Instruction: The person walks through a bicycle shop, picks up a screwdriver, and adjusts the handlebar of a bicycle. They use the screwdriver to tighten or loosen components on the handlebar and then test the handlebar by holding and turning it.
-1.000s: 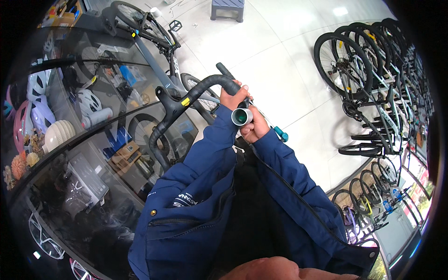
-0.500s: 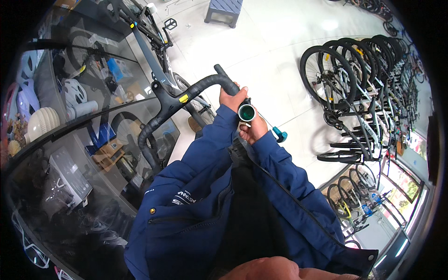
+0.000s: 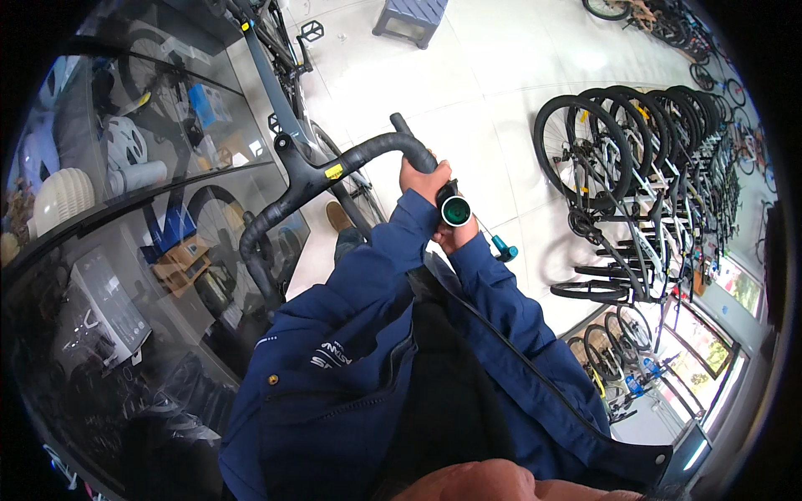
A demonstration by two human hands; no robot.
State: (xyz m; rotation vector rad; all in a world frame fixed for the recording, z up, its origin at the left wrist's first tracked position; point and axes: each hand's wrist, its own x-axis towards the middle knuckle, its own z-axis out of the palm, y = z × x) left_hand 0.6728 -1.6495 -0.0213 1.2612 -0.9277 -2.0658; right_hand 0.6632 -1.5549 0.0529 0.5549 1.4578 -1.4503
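As curled hands (image 3: 428, 179) clasp handlebar (image 3: 368, 151), tube (image 3: 455, 211)

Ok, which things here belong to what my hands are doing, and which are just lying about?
Apparently in use:
Black curved drop handlebar, gripped by your left hand
Round pale-rimmed tube, green inside, by your right hand
Teal-handled tool, near the right hand; grip unclear

Just around:
Grey plastic stool
Row of black-tyred bikes
White ribbed dome
Brown cardboard box
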